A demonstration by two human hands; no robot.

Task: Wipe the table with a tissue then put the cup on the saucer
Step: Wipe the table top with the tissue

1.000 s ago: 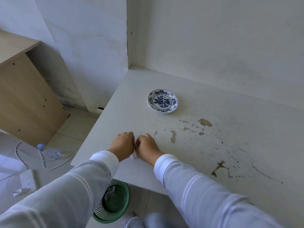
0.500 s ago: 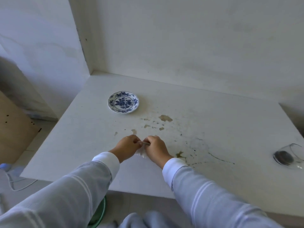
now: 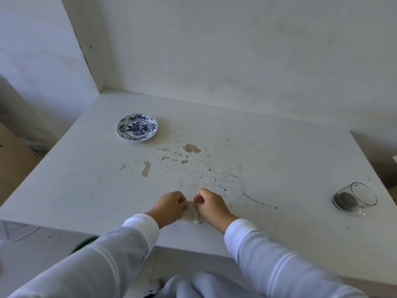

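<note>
A small white tissue (image 3: 190, 214) is held between my left hand (image 3: 169, 206) and my right hand (image 3: 211, 204), both pinching it just above the front part of the white table (image 3: 268, 160). Brown stains (image 3: 191, 148) and dark specks mark the table's middle. A blue-and-white saucer (image 3: 137, 127) sits at the back left. A clear glass cup (image 3: 354, 202) lies on its side near the table's right edge, far from both hands.
White walls close the table at the back and the left rear corner. A green basket's rim (image 3: 82, 246) shows on the floor below the front edge. A wooden cabinet (image 3: 12, 166) stands at the far left.
The view has swung right, bringing the glass cup fully into sight. My hands stay together on the tissue and have shifted rightward across the table's front.
</note>
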